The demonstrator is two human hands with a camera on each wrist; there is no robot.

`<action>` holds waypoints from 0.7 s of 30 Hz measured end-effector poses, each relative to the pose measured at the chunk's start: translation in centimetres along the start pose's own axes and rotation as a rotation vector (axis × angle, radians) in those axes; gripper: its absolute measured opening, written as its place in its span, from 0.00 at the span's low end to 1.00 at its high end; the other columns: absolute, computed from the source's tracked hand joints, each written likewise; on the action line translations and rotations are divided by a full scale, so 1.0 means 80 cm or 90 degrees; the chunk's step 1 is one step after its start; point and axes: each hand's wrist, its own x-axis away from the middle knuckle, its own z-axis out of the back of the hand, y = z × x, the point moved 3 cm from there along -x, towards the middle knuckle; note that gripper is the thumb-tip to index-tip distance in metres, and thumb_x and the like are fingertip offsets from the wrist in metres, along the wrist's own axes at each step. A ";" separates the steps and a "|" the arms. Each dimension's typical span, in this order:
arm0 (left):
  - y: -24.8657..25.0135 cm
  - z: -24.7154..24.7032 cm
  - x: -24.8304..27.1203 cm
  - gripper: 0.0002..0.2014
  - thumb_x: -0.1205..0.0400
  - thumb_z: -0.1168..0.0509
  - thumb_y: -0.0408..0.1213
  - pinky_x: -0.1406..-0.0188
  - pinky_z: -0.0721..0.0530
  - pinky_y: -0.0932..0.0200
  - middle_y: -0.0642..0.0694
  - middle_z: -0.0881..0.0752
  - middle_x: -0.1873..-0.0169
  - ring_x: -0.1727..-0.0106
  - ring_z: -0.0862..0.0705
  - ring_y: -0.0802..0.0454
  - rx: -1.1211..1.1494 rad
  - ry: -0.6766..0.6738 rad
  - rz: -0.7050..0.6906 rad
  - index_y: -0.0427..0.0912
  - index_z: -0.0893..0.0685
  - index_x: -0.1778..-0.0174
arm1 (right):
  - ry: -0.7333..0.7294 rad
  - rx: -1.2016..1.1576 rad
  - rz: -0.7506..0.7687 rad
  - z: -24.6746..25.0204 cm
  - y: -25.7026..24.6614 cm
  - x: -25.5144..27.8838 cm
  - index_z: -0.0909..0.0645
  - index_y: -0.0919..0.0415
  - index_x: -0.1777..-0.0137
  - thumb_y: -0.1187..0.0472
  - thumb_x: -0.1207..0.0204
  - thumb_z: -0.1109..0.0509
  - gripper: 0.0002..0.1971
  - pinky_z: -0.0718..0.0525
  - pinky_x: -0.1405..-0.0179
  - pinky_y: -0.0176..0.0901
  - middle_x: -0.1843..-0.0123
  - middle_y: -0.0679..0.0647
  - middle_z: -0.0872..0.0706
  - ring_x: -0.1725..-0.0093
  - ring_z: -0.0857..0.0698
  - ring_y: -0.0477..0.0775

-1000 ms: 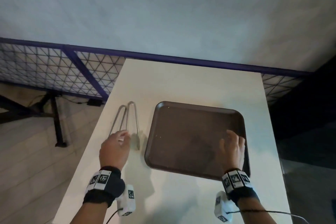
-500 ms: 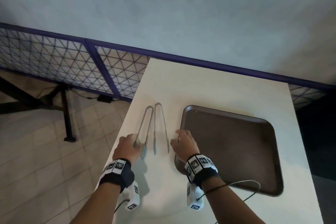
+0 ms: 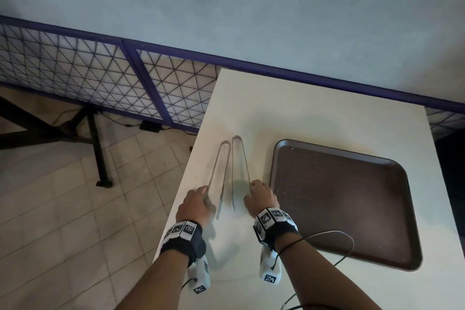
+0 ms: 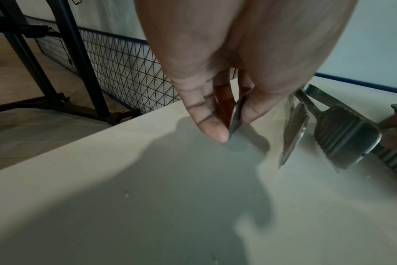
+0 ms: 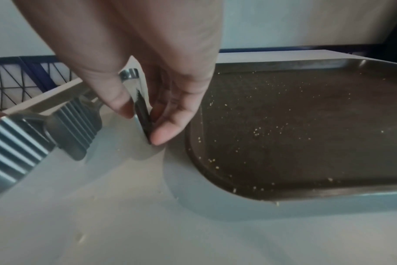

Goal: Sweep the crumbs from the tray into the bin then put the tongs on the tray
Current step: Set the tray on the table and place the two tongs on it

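Two metal tongs lie side by side on the white table (image 3: 314, 113), left of the brown tray (image 3: 339, 209). My left hand (image 3: 205, 192) pinches the outer arm of the left tongs (image 3: 221, 168) near its tip, with the arm (image 4: 236, 114) held between thumb and fingers. The right hand (image 3: 253, 190) pinches the outer arm of the right tongs (image 3: 239, 158), seen close up as a dark strip (image 5: 142, 107) between thumb and fingers. Small pale crumbs (image 5: 256, 130) dot the tray (image 5: 306, 100). No bin is in view.
The table's left edge (image 3: 186, 178) runs close beside the left tongs, with tiled floor (image 3: 63, 209) below. A purple-framed mesh fence (image 3: 100, 78) and a black stand (image 3: 100, 158) are to the left. A cable (image 3: 337, 236) trails over the tray's near rim.
My right hand left the tray's right side, crossed to the left and took hold of the right tongs. The left hand stayed at the left tongs. The view shifted left.
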 end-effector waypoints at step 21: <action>0.144 -0.009 0.091 0.21 0.17 0.38 0.35 0.44 0.18 0.51 0.45 0.19 0.50 0.50 0.16 0.45 0.092 0.089 -0.236 0.49 0.22 0.27 | 0.203 -0.132 0.006 0.129 0.165 0.068 0.22 0.55 0.47 0.64 0.28 0.38 0.11 0.27 0.55 0.47 0.46 0.50 0.18 0.50 0.17 0.60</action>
